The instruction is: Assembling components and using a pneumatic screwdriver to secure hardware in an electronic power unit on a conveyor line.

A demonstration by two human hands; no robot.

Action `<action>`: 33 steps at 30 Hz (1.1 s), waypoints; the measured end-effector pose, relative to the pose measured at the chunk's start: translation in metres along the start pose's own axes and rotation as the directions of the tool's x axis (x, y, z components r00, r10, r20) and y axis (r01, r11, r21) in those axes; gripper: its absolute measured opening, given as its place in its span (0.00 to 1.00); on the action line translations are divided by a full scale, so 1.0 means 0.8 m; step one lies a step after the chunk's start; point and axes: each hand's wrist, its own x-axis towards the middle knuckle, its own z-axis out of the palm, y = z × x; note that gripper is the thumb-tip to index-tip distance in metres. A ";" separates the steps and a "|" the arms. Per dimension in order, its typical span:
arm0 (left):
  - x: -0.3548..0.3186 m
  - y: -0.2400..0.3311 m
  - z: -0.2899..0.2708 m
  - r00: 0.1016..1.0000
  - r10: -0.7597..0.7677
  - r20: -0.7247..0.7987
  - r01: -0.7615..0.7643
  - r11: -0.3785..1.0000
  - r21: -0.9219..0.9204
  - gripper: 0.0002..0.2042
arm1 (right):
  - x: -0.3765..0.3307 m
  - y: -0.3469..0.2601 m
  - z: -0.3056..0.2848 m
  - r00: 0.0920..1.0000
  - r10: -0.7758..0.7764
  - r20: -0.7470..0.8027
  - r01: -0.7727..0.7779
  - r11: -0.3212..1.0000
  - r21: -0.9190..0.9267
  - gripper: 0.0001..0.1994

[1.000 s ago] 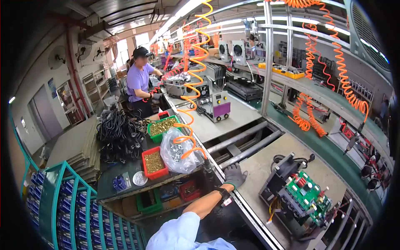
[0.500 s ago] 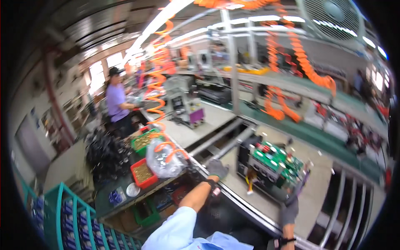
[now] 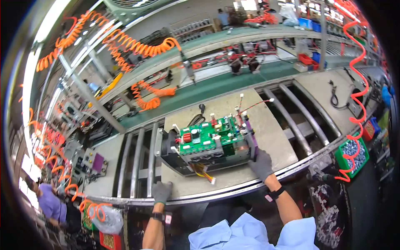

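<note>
An open electronic unit with a green circuit board [image 3: 208,136] on top lies on a pale board [image 3: 187,186] on the roller line. It has a dark casing, a purple end panel [image 3: 250,139] and loose yellow and red wires with white plugs. My right hand [image 3: 261,165], in a grey glove, is closed at the lower edge of the purple panel; its fingertips are partly hidden. My left hand [image 3: 161,191], also gloved, rests at the near left corner of the pale board with its thumb apart, away from the unit.
Metal rollers [image 3: 139,164] show on both sides of the pale board. Another unit with a purple panel [image 3: 98,162] stands farther left. Orange coiled hoses and a screwdriver-like tool [image 3: 187,66] hang above. At right is a green bin [image 3: 352,156] of small metal parts. A person in purple [image 3: 52,202] stands left.
My view has swung to the right, so the unit now appears in the middle. My left hand stays along the line's near edge. The right hand remains by the purple panel.
</note>
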 end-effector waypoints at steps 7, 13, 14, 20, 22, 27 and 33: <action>-0.083 0.150 0.043 0.910 0.413 -0.046 -0.415 0.898 -0.143 0.23 | -0.058 0.084 -0.063 0.815 0.006 -0.579 -0.095 0.988 -0.124 0.25; -0.153 0.282 0.076 0.681 0.732 -0.034 -0.654 0.586 -0.477 0.17 | -0.134 0.053 -0.051 0.821 0.047 -0.568 -0.118 0.989 -0.089 0.21; -0.169 0.291 0.087 0.643 0.743 -0.184 -0.736 0.532 -0.420 0.15 | -0.141 0.048 -0.048 0.827 0.033 -0.561 -0.111 0.988 -0.105 0.20; -0.167 0.252 0.098 0.496 0.752 -0.434 -0.838 0.283 -0.467 0.21 | -0.134 0.023 -0.035 0.885 -0.073 -0.459 -0.003 0.987 -0.164 0.16; -0.156 0.216 0.072 0.667 0.661 -0.344 -0.689 0.371 -0.622 0.20 | -0.113 0.025 -0.017 0.908 -0.124 -0.399 0.075 0.988 -0.136 0.14; -0.052 0.048 0.070 0.773 0.414 -0.481 -0.614 0.681 -0.400 0.22 | -0.083 0.059 0.037 0.897 -0.392 -0.204 0.335 0.904 -0.265 0.17; 0.067 -0.142 0.029 0.916 0.004 -0.402 -0.055 0.992 -0.116 0.31 | -0.073 0.017 0.028 0.946 -0.315 -0.082 0.288 0.927 -0.240 0.17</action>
